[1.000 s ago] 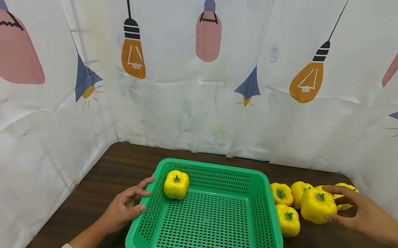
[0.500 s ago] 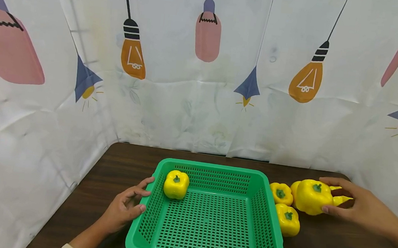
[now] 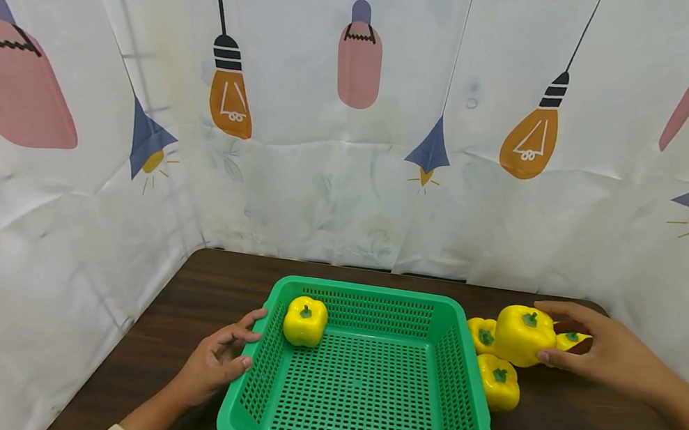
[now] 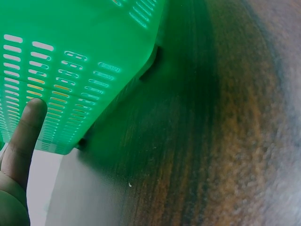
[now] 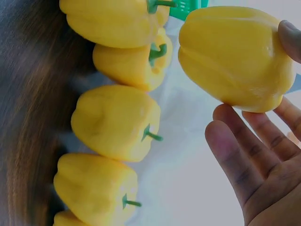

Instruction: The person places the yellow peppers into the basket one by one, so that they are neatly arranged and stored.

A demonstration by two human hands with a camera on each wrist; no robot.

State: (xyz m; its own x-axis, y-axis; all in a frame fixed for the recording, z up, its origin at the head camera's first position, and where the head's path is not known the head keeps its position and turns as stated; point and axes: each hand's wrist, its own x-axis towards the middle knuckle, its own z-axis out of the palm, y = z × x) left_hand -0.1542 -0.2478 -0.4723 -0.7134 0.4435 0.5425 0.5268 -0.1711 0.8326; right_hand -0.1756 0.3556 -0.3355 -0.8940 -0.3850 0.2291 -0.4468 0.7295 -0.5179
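Observation:
My right hand (image 3: 610, 351) holds a yellow bell pepper (image 3: 524, 335) between thumb and fingertips, raised just right of the green basket (image 3: 368, 290). In the right wrist view the held bell pepper (image 5: 235, 59) is off the table, its stem turned out of sight. One bell pepper (image 3: 305, 323) stands in the basket's far left corner, stem up. My left hand (image 3: 212, 364) is at the basket's left side, fingers loosely spread against the rim. The left wrist view has a straight finger (image 4: 26, 139) against the slotted wall (image 4: 113, 52).
More yellow bell peppers (image 3: 498, 385) stand along the basket's right side, some partly hidden by the right hand. The right wrist view shows several peppers (image 5: 116, 123) lined up on the dark wood table (image 5: 28, 117). A white printed curtain (image 3: 334, 193) hangs behind.
My right hand has moved leftward and slightly back with the bell pepper, closer to the basket's right rim. The left hand and the basket have stayed in place.

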